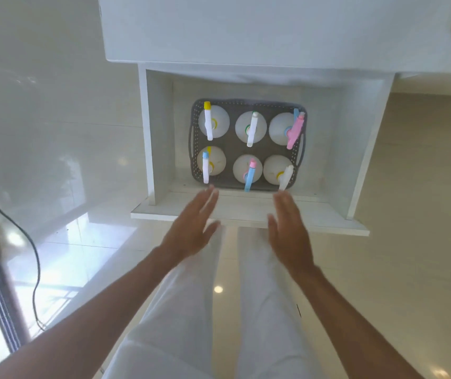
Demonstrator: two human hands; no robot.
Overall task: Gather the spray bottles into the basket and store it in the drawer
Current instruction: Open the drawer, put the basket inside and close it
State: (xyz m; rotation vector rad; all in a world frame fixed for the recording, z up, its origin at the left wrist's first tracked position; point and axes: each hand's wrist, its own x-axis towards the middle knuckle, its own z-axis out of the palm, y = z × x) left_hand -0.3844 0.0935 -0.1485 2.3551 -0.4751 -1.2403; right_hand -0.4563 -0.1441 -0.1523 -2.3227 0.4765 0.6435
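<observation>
Head view: grey basket [247,101] sits inside the open white drawer [249,212], six spray bottles [251,127] standing in it in two rows. Left hand [191,228] and right hand [290,228] hover flat, fingers spread, holding nothing, above the drawer front.

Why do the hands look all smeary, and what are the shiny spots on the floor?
In the head view, the left hand and right hand are smeared by motion blur; bright lamp glare dots the glossy floor; the wide lens bends the drawer edges.
</observation>
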